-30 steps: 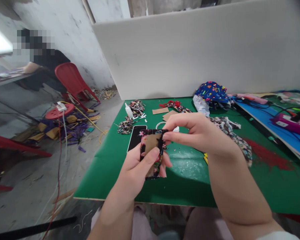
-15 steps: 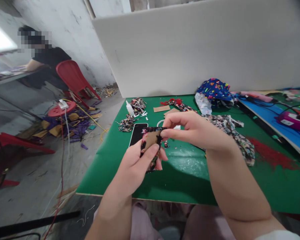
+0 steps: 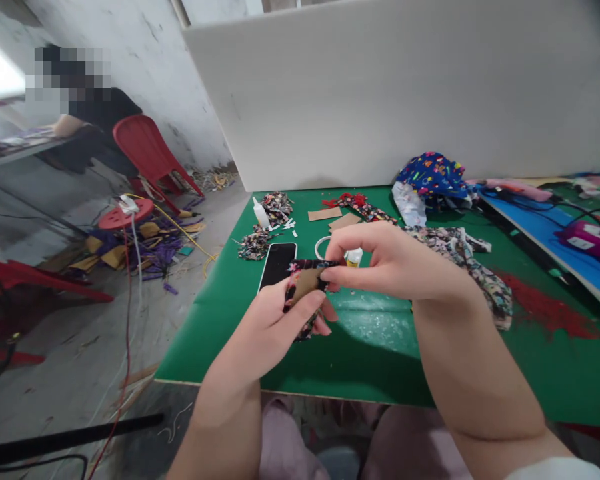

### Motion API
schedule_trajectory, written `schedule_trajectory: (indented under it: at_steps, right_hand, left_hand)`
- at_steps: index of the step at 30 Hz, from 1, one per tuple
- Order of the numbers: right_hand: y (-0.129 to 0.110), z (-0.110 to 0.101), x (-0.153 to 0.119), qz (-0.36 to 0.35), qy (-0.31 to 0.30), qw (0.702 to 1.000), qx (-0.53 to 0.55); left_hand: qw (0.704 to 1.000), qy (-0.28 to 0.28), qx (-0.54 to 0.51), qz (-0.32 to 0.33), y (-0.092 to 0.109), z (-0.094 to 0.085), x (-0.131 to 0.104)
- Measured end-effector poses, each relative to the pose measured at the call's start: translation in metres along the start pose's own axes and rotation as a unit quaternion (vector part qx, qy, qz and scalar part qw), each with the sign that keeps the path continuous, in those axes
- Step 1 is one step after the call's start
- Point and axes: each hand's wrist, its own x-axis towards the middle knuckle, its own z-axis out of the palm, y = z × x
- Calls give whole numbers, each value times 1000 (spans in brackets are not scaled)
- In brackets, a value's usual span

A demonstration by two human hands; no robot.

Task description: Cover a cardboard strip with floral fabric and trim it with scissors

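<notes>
A: So what are we doing with our hands here?

B: Our left hand (image 3: 273,320) is gripping the card-backed floral piece (image 3: 305,281), thumb across its face; our right hand (image 3: 375,257) is pinching its upper-right corner, fingertips almost meeting. We're holding it mid-frame, over the green counter (image 3: 220,340).

A: And the step?

B: Guessing we're folding the edge in; next we're needing a steady left grip and a flat press.

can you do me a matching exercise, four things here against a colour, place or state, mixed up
1. smartphone
2. fabric-edged brown piece
3. printed cloth bundle
4. tabletop

A. green
B. black screen, pale rim
C. blue, heaped near the upright panel
D. held by left hand and right hand

Pairs: 1-B; 2-D; 3-C; 4-A
</notes>
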Motion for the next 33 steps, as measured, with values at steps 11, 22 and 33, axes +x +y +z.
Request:
schedule_trajectory:
  at_steps: [11,22,33]
  right_hand:
    - [6,3,3,46,-17,997,57]
    - [14,4,6,63,-9,985,158]
    - [13,8,9,36,25,996,84]
  left_hand:
    - [994,72,-70,-31,-4,5,7]
    - [993,75,-84,-37,6,13,4]
    - [994,76,-64,-40,5,10,3]
